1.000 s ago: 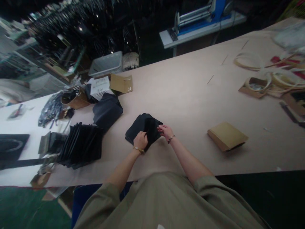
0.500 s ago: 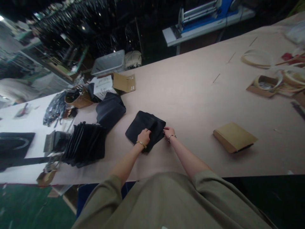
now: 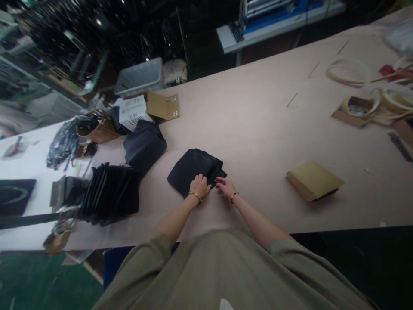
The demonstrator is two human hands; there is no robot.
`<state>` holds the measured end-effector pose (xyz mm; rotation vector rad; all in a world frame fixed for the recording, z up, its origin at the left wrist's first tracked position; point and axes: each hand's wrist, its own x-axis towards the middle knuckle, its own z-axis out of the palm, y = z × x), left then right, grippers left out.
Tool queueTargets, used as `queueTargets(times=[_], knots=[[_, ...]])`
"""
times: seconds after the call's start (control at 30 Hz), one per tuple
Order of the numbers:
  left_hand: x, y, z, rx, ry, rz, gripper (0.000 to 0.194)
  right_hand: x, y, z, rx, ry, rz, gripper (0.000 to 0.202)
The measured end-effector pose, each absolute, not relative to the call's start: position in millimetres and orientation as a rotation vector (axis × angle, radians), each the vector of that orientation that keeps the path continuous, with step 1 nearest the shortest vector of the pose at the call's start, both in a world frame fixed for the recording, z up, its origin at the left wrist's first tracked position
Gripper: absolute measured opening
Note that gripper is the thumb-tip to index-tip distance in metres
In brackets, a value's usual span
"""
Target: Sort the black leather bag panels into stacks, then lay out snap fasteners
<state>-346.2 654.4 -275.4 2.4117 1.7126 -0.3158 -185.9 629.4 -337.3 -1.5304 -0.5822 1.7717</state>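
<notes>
A black leather-like piece (image 3: 187,168) lies in front of me, with a layer folded over at its right side and a corner jutting out beneath. My left hand (image 3: 199,186) is closed at its near edge, fingers on top and thumb towards the right. Close beside it, my right hand (image 3: 226,189) reaches the near right edge with its fingertips, the fingers slightly bent and apart. How the layers lie under the fingers is hidden.
To the left stand a stack of black pieces (image 3: 111,193) and more dark sheets (image 3: 145,144). Behind them is an open carton (image 3: 134,113). A brown cardboard-covered bundle (image 3: 314,180) lies right. Rolls of pale strip (image 3: 350,77) occupy the far right of the table (image 3: 251,116).
My right hand has moved from the piece's right edge towards me and slightly left. The right part of the black piece now looks folded over. My left hand has shifted slightly right.
</notes>
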Motion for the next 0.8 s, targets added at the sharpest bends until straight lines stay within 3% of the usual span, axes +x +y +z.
queueTargets(times=[0.23, 0.47, 0.63, 0.73, 0.8], knots=[[-339.6, 652.4, -277.0, 2.43, 1.652, -0.392, 0.026, -177.6, 624.2, -337.1, -1.443, -0.522, 1.801, 0.037], [-363.3, 661.7, -278.4, 2.335, 1.725, -0.295, 0.05, -172.4, 621.6, -336.8, -1.405, -0.43, 1.786, 0.03], [-348.7, 653.1, -277.7, 2.393, 1.713, -0.327, 0.024, -171.5, 622.5, -335.1, -1.398, -0.42, 1.785, 0.028], [-340.8, 650.0, -275.9, 2.375, 1.747, -0.315, 0.037, -171.0, 623.0, -333.9, -1.412, -0.433, 1.782, 0.026], [-340.5, 650.3, -274.6, 2.336, 1.761, -0.316, 0.036, -171.3, 622.9, -333.2, -1.427, -0.453, 1.773, 0.026]])
